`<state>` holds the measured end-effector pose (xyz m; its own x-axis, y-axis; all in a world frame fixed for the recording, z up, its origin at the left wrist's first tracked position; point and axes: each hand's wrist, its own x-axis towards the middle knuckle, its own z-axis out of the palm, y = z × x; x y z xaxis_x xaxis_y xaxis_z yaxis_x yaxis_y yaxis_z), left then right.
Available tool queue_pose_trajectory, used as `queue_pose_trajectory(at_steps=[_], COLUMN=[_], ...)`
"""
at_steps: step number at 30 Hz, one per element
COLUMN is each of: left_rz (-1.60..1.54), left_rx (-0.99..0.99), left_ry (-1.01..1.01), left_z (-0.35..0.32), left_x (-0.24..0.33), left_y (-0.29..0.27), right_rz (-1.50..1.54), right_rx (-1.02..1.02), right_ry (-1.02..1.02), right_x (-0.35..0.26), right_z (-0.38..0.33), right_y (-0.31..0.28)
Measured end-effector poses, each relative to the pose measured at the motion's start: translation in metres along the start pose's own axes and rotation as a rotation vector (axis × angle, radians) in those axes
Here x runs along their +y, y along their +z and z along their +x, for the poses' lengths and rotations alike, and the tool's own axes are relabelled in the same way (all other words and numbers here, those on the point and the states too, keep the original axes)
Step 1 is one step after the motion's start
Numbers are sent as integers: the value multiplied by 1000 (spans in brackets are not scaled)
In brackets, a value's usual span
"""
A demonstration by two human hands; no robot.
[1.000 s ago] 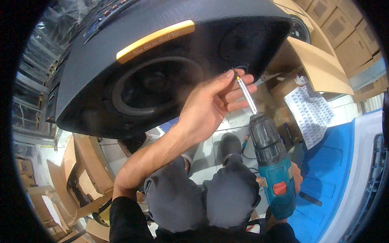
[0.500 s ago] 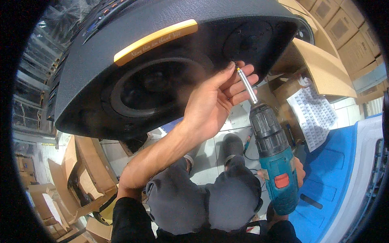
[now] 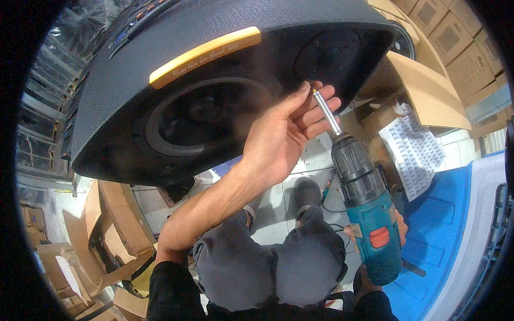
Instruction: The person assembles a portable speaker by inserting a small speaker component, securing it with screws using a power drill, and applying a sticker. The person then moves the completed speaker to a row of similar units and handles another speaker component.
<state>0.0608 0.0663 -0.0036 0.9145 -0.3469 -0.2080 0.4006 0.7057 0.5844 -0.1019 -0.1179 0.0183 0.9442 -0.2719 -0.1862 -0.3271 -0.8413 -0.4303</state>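
A teal and black cordless drill (image 3: 375,224) points up and away, with a silver bit holder (image 3: 326,111) in its chuck. My right hand (image 3: 401,227) is wrapped round the drill from below, mostly hidden by its body. At the bit's tip, the thumb and forefinger of my left hand (image 3: 278,136) are pinched together. Whatever they hold there is too small to name; the other fingers are curled behind the bit holder. Just beyond the fingers stands a large black speaker cabinet (image 3: 123,104) with a yellow strip (image 3: 206,56), a big round driver (image 3: 203,115) and a smaller one (image 3: 329,53).
An open cardboard box (image 3: 428,91) stands at the right, beside a printed white sheet (image 3: 412,150). A blue plastic surface (image 3: 433,230) lies nearer on that side. Opened cartons (image 3: 115,230) sit at the left. Stacked boxes (image 3: 466,48) fill the far right.
The drill and my right hand have shifted slightly to the right, its body tilting a little. My left hand keeps its pinch at the bit's tip in nearly the same place.
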Motion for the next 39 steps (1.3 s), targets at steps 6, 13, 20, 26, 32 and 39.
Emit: queue_pose_trajectory(at_steps=[6,13,20,26,32,39], left_rz=[-41,-42,1015,1808,2338,2405], left_rx=[-12,-24,77,-17,223,319], left_ry=[-7,9,558,1940,1486,1758], left_z=[3,6,-31,-11,-12,0], left_x=[-1,-4,7,59,72,64], left_y=[-3,-7,4,44,76,71], right_rz=[-20,-174,133,302,365,404], right_rx=[260,11,264,121,44,-149], right_ry=[-297,105,-204,-118,-285,-140], right_x=[-1,0,12,15,26,19], right_z=[-2,-4,-7,-7,2,4], right_y=[6,4,7,9,15,12])
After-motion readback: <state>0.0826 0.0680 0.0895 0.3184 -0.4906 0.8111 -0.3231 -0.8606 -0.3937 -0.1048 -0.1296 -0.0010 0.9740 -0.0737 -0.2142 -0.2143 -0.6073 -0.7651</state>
